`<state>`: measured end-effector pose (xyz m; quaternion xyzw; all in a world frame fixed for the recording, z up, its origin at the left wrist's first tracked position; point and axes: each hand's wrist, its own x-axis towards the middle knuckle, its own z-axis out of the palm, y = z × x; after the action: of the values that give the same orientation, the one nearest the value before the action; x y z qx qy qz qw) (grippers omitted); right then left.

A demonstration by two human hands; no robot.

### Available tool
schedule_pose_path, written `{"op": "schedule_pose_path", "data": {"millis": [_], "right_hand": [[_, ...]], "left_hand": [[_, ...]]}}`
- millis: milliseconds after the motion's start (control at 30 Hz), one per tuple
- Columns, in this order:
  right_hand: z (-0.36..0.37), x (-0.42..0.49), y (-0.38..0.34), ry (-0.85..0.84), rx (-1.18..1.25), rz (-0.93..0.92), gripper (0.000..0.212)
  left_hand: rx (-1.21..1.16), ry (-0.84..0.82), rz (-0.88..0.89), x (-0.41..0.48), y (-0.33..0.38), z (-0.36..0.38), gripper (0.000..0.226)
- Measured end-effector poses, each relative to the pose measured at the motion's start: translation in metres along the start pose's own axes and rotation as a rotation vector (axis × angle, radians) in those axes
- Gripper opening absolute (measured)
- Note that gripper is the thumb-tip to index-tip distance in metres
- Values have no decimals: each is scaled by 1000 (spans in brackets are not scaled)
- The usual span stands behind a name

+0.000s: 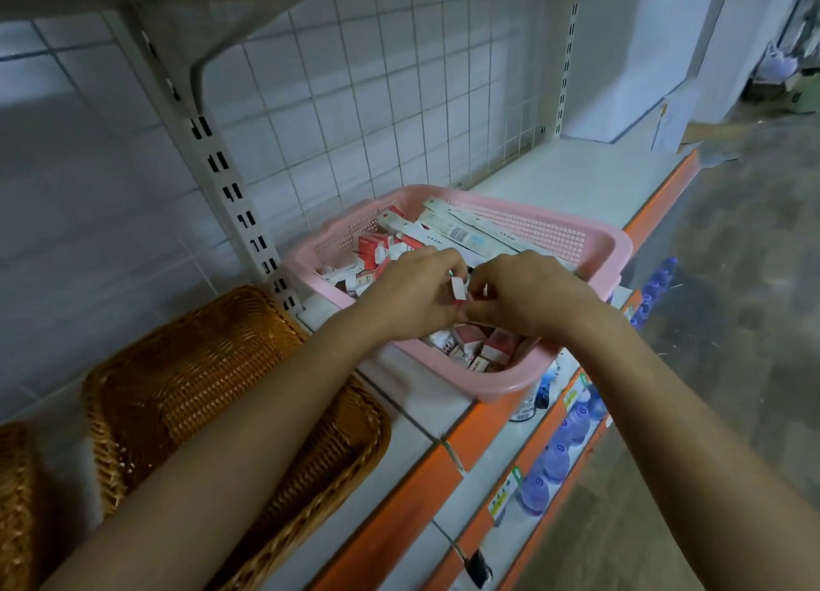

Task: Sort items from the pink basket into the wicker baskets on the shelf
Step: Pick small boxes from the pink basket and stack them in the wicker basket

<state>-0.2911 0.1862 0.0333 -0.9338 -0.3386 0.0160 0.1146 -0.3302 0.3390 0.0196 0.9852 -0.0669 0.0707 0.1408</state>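
A: Listing the grip first?
B: Pinching a small box (458,289) with curled fingertips of the left hand (417,295) and the right hand (528,299), closing on it from both sides; probably checking its kind before sorting.
A: Locating the pink basket (510,388)?
B: Sitting directly beneath the fingers, resting on the shelf (577,182); moulded plastic, latticed walls, rounded rim. Keeping stiff cardboard together: red-and-white boxes (372,248) under the fingers, long flat boxes (470,231) beyond the fingertips.
A: Noting the wicker baskets (199,368)?
B: Waiting well left of the fingers, alongside the left forearm, presumably standing ready for sorted goods; woven cane, ribbed, oblong.
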Motion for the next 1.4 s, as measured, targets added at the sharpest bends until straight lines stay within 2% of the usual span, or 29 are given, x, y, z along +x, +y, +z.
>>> {"op": "schedule_pose_path", "data": {"millis": [267,500,633,933,1233,1400], "right_hand": [[-16,-21,-9,223,211,8,36],[-16,-61,-43,320,250,-70,40],[-11,-92,-66,309,377,-138,39],[15,-149,-133,237,692,-193,34],[30,-167,-196,115,776,-281,37],[41,-175,-251,26,806,-398,35]], "left_hand": [[68,227,-55,-28,11,-22,44],[79,280,-20,-83,33,-39,39],[81,281,-86,-127,42,-43,45],[67,315,-247,-244,54,-56,40],[44,371,-368,-328,45,-76,34],[60,412,-480,-384,30,-90,29]]}}
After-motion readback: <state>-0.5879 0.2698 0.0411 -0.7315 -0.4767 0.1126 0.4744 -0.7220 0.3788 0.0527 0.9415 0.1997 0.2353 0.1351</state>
